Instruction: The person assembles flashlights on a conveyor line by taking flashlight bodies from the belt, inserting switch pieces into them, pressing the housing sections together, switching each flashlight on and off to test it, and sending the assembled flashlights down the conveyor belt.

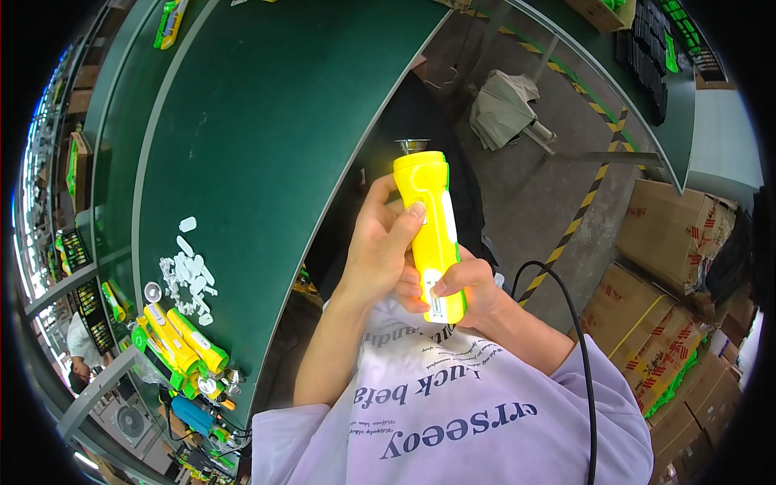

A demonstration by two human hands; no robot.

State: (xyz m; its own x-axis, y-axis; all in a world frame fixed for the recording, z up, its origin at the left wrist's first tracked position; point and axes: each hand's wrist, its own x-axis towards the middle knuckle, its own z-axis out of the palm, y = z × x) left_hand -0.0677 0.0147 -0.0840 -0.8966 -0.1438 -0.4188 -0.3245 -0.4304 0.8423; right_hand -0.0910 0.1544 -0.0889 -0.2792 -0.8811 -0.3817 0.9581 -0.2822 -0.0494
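Observation:
A bright yellow flashlight body [432, 230] with green edging is held upright in front of my chest. A shiny metal reflector cup [412, 146] sits tilted at its upper end. My left hand [381, 234] grips the middle of the body, thumb on the front near a small button. Lower down, my right hand [471, 283] is closed around the bottom end, its thumb pressing on a pale panel there. The far sides of the body and some fingers are hidden.
At left, a green worktable [234, 137] carries a pile of small translucent plastic pieces [190, 271] and several yellow flashlight bodies [178, 339]. A blue tool [192, 414] lies among cables nearby. A black cable [570, 307] loops at my right; cardboard boxes [647, 339] stand beyond it.

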